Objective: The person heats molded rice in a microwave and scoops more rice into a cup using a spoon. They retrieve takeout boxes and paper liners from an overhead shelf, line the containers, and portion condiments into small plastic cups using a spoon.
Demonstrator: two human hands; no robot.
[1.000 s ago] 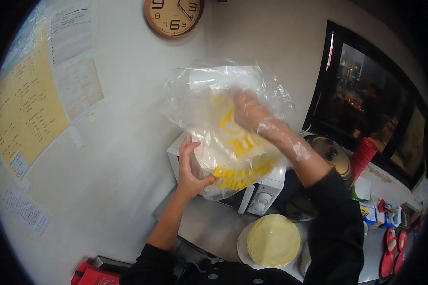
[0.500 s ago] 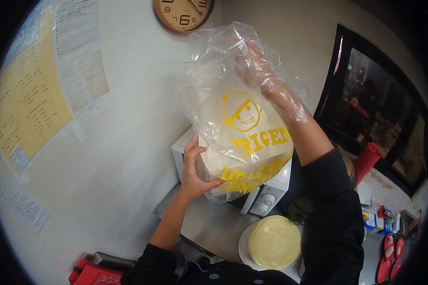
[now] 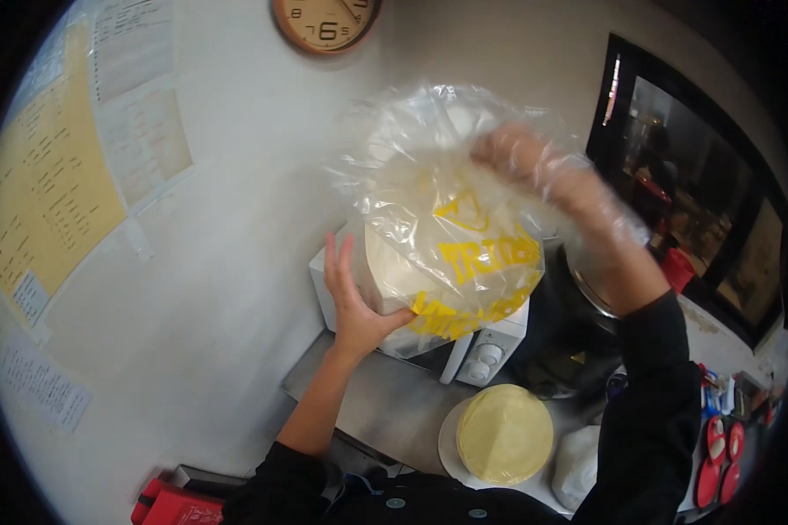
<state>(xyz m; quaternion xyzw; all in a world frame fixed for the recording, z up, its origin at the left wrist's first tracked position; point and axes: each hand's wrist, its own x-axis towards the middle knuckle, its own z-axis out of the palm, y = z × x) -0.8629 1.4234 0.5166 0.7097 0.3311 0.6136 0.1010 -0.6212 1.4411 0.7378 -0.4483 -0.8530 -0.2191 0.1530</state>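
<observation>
A clear plastic bag [image 3: 490,254] with yellow print and pale contents stands above the white microwave [image 3: 496,350]. My left hand [image 3: 359,315] rests against the bag's lower left side, fingers spread and thumb across its front. Up at the bag's top right, my right hand [image 3: 517,157] is inside or behind the clear plastic, its fingers curled and blurred; what they hold, if anything, I cannot make out. A round pale yellow item [image 3: 505,435] sits on a white plate below the microwave.
A black cooker [image 3: 569,341] stands right of the microwave. On the counter's right are red spoons [image 3: 707,481] and a white bundle [image 3: 576,468]. A clock [image 3: 327,22] and paper sheets [image 3: 57,184] hang on the wall. A red object [image 3: 179,505] is at lower left.
My right hand has moved down and to the right from the bag's top, and the plastic has shifted with it. My left hand's fingers have spread away from the bag's side.
</observation>
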